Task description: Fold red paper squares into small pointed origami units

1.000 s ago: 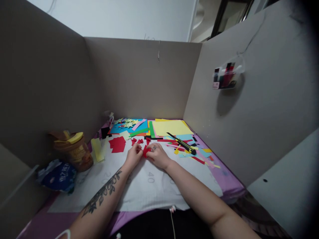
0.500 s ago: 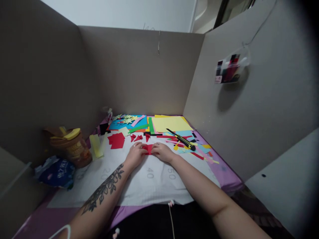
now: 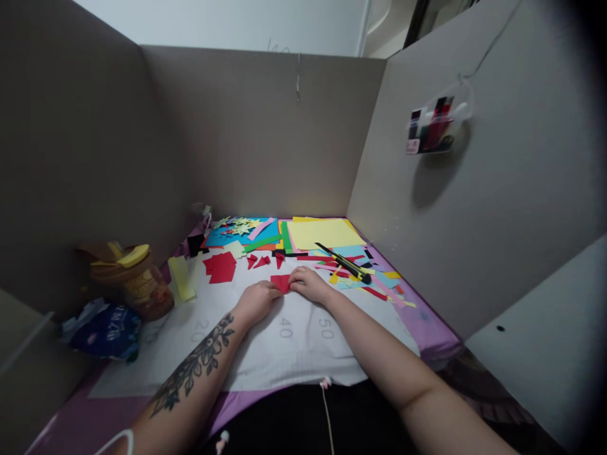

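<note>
The counter's purple cover point(image 3: 434, 325) ends at the foot of three grey panels, left, back point(image 3: 265, 133) and right. On it a white sheet point(image 3: 284, 363) printed with numerals spreads between the forearms, up to the near edge by the person's body. The small red paper point(image 3: 279, 282) lies mid-sheet, between the hands. The right hand point(image 3: 309, 283) pinches its right edge, fingers narrow; the left hand point(image 3: 260, 302) has bunched fingertips at its near left corner, though whether they grip cannot be told. Small red pieces point(image 3: 264, 261) lie just beyond; a cutter point(image 3: 345, 264) rests on paper strips to the right.

At left, a brown tub point(image 3: 149, 291) has yellow paper point(image 3: 135, 256) across its mouth, beside a blue bag point(image 3: 109, 332) whose contents are hidden. A clear plastic container point(image 3: 431, 126) with red and black items hangs on the right panel.
</note>
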Available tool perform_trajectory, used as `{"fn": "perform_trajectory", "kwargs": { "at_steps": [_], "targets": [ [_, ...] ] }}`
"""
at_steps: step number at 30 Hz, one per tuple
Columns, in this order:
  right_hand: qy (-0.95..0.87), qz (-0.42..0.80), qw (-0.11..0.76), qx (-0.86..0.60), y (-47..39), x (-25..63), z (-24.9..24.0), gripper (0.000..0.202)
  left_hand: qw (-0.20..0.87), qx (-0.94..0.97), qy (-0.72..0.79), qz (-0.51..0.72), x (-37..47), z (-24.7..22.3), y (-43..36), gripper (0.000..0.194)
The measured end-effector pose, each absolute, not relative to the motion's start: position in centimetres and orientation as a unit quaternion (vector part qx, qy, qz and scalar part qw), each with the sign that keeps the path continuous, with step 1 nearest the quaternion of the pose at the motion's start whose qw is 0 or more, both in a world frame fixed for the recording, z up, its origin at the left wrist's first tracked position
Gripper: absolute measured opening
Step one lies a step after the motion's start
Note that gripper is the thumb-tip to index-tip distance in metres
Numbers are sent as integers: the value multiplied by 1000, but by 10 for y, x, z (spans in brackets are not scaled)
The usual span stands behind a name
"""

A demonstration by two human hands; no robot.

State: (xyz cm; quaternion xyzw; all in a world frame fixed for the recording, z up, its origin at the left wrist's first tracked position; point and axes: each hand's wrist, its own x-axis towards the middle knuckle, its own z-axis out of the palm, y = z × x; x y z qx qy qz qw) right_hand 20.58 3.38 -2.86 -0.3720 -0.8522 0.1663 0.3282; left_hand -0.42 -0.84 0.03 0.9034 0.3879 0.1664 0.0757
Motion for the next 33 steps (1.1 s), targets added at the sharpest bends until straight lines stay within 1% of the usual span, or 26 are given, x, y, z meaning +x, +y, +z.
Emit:
{"fn": "perform_trajectory", "kwargs": {
  "at_steps": [3,6,11,18,25,30,33],
  "targets": [
    [-837,189,339,-387,34,204,-29,8,74,902,393,163,-4,-1,-9,38],
    [-821,201,331,-418,36,200,-29,8,83,899,395,170,-4,-3,-10,38],
    [-803,192,312,-471,39,190,-27,9,86,898,394,177,-3,-1,-11,35],
    [-780,177,311,-514,43,185,-32,10,66,905,387,162,-1,-1,-12,34],
    [-770,188,307,-527,45,184,-33,11,101,883,412,202,0,-5,-11,35],
    [-767,194,298,-534,46,183,-32,13,76,887,416,183,3,-6,-13,33],
    [-764,201,292,-540,48,182,-33,13,90,882,422,192,3,-8,-12,31]
  ]
}}
